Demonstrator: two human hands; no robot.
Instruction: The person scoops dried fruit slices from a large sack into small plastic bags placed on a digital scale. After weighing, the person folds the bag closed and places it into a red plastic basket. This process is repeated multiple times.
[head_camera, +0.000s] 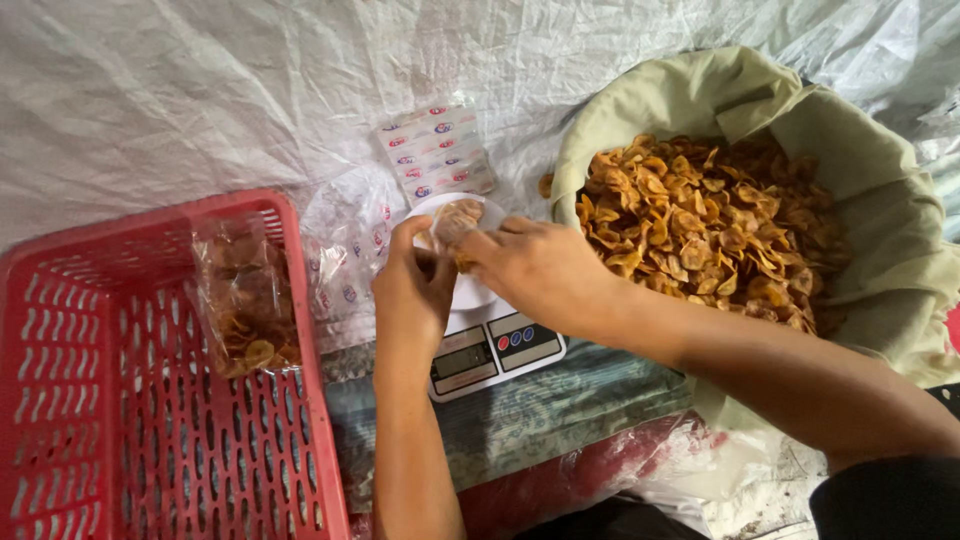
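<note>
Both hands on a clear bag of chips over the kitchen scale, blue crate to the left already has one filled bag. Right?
Not quite: the crate is red, not blue, as the head view shows. The rest holds: left hand and right hand hold the clear bag over the scale, and a filled bag sits in the crate.

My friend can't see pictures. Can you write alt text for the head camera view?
Two hands, left and right, hold a small clear bag of chips over a white kitchen scale. A big cloth-lined basket of chips sits right; a red crate holding a filled bag sits left.
</note>
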